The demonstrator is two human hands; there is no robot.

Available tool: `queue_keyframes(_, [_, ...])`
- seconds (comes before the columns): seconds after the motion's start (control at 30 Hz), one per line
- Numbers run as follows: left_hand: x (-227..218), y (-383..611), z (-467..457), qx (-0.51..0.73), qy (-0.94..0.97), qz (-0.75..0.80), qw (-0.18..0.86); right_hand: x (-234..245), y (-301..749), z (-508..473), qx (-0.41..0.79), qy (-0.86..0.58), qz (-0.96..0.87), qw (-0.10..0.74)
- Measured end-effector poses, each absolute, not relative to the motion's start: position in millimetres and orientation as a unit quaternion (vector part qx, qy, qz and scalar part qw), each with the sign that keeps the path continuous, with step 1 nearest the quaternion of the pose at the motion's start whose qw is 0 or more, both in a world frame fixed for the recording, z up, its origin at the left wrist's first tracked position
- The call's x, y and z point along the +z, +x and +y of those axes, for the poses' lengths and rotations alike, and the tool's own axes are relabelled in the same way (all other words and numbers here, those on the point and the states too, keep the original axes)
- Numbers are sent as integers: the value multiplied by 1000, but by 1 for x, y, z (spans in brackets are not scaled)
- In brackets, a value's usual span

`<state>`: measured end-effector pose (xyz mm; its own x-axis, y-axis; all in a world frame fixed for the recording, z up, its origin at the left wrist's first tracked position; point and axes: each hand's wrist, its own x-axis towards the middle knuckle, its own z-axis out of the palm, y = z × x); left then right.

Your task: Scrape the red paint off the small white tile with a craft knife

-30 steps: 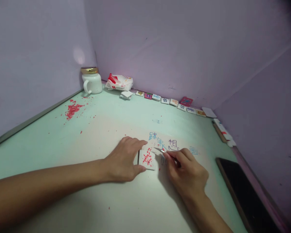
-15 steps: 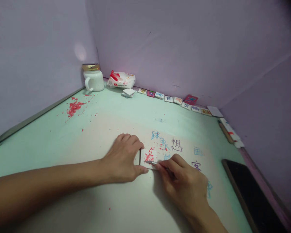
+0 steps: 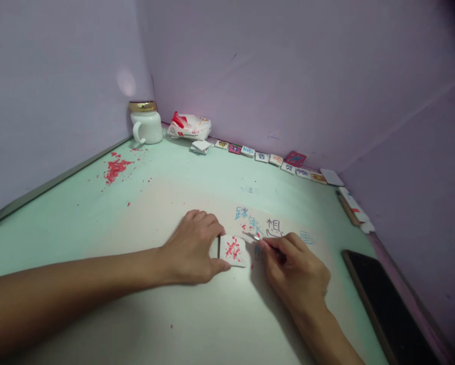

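My left hand [image 3: 192,248] pins a small white square tile [image 3: 233,250] flat on the pale green table [image 3: 98,223], thumb and fingers closed on its left edge. Red flakes cover the tile's top. My right hand [image 3: 296,268] is closed round a thin metal blade tool [image 3: 255,236]. The tool's tip sits just past the tile's upper right corner, on the handwritten characters [image 3: 263,225] drawn on the table.
A white mug [image 3: 146,123] with a gold lid and a red-and-white packet [image 3: 189,126] stand in the far corner. A row of small printed tiles [image 3: 273,159] lines the back wall. Red scrapings [image 3: 114,168] lie at left. A dark tablet [image 3: 387,299] lies at right.
The tool tip went from the tile's upper right down to its lower edge half a second ago, then back up to the upper right. My left hand stayed on the tile.
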<state>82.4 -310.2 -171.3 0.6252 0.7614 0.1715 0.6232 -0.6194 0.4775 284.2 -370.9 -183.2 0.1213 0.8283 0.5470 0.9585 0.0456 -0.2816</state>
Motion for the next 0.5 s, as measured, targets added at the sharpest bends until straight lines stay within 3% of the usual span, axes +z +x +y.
queue_keyframes(0.17, [-171,82,-310,182,884,383,198,-179,276,-383,-53,-642,-709,287])
queue_keyframes(0.5, [-171,83,-309,190,891,362,199,-187,281,-372,-131,-702,-664,222])
